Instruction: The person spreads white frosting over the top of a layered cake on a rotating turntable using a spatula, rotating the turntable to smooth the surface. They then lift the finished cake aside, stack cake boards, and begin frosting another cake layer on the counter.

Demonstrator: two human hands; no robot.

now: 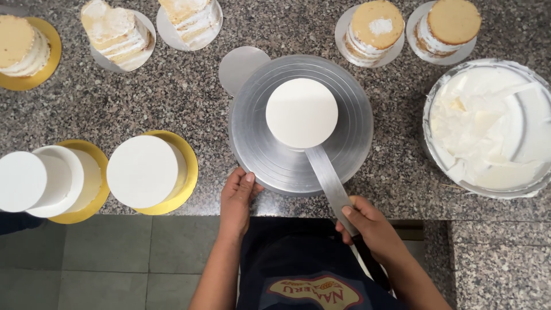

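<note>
Frosted cakes (143,171), bare layer cakes (376,26) and a cream bowl (488,126) ring the counter.

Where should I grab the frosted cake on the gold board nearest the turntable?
Take the frosted cake by its gold board, not the smooth white sides. The board's rim shows widest on the right, toward the turntable, so probably come in low from that side, near the left hand.

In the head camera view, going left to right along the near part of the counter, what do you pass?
White frosted cake at the left edge → second frosted cake on a gold board → left hand on the turntable's rim → frosted cake on the turntable → right hand holding the spatula → bowl of white cream.
</note>
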